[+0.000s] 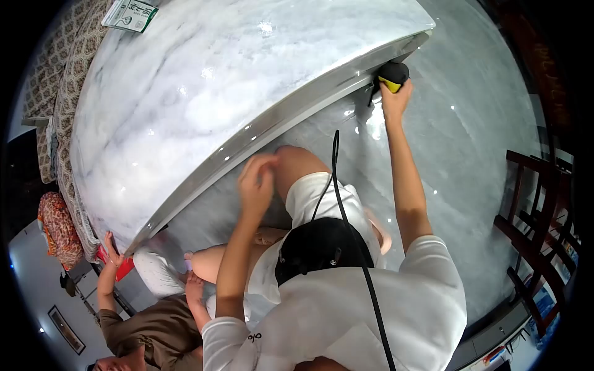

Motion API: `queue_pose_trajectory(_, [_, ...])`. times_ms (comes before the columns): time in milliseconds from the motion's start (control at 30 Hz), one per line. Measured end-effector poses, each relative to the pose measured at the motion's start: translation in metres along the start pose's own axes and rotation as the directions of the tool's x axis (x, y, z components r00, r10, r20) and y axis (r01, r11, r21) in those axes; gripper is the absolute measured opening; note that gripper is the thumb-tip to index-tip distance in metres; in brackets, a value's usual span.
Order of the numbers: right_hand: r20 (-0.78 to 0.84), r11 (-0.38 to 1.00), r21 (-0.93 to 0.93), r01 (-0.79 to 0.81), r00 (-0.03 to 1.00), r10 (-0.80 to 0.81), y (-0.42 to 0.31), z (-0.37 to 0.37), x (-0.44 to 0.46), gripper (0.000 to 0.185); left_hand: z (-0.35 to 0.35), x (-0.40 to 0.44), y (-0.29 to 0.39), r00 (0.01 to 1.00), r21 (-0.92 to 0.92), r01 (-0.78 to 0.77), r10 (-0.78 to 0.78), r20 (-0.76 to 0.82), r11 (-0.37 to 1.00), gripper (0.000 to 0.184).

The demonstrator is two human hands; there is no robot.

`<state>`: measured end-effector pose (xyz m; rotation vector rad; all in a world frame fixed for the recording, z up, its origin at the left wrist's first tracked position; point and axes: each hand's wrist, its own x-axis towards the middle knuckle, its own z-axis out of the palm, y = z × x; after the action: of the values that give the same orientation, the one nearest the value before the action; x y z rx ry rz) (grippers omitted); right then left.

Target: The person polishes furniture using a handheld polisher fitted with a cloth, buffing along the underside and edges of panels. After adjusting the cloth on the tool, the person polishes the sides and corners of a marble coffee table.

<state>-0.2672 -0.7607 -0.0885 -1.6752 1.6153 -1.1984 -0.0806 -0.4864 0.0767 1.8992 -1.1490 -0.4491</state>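
Observation:
My right hand [396,99] is closed around a yellow-and-black tape measure [392,75], held close to the far corner of the marble-topped table [185,117], beside its edge. A short dark piece hangs next to the tape measure; what it is I cannot tell. My left hand [257,179] is by my bent knee, near the table's long edge. Its fingers are loosely bent and apart, slightly blurred, with nothing seen in them.
Another person [154,324] sits at the lower left, one hand [111,252] at the table edge. A green-and-white packet [130,15] lies on the tabletop. A black cable [352,229] runs down my front. Dark wooden chairs [526,229] stand right on the grey floor [470,167].

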Motion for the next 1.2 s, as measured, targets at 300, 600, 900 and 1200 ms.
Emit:
queue_pose_trajectory(300, [-0.12,0.99,0.03,-0.14,0.983,0.142,-0.009,0.029,-0.017,0.038,-0.082,-0.133,-0.106,0.909,0.062,0.373,-0.352,-0.224,0.926,0.017])
queue_pose_trajectory(600, [0.073,1.0,-0.004,-0.019,0.997,0.019,-0.022,0.042,-0.072,0.037,-0.098,-0.129,-0.137,0.891,-0.058,0.394,-0.397,-0.222,0.917,0.019])
queue_pose_trajectory(900, [0.509,0.959,-0.108,0.264,0.843,-0.175,-0.084,0.069,-0.179,0.043,-0.193,-0.039,-0.022,0.876,-0.237,-0.2,0.065,-0.478,0.951,0.024])
queue_pose_trajectory(1200, [0.838,0.648,0.014,0.762,0.345,-0.424,-0.169,0.109,-0.282,0.045,-0.289,-0.106,-0.02,0.829,-0.331,-0.427,0.218,-0.516,0.841,0.047])
